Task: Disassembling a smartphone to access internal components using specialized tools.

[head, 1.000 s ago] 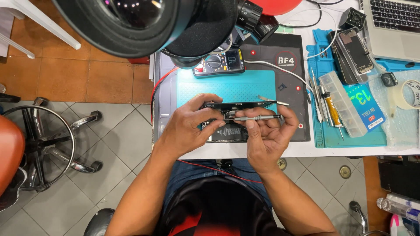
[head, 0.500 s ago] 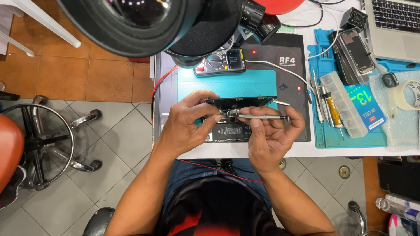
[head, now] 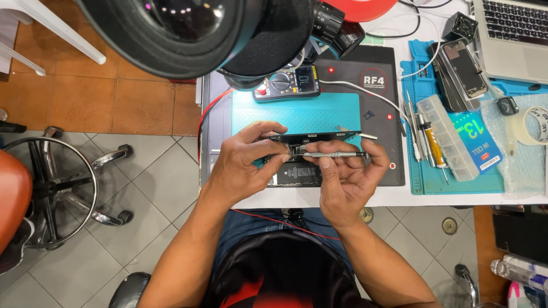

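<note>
An opened black phone (head: pixel 308 169) lies on a teal work mat (head: pixel 297 117) on the bench. My left hand (head: pixel 242 165) grips the phone's left part, thumb and fingers pinching its upper edge. My right hand (head: pixel 345 177) holds a slim metal screwdriver (head: pixel 334 154) lying almost level, its tip pointing left into the phone's inside. Both hands meet over the phone, near the bench's front edge.
A large black microscope head (head: pixel 188 28) overhangs the top. A multimeter (head: pixel 285 84) sits behind the mat. To the right are a blue mat (head: pixel 456 177) with tools, a clear parts box (head: pixel 447 137), phones (head: pixel 465 68), a laptop (head: pixel 514 34) and tape (head: pixel 534 125). A chair (head: pixel 34 194) stands left.
The view has shifted slightly. My hands stay on the phone; the screwdriver remains at the same spot with only small finger movements.
</note>
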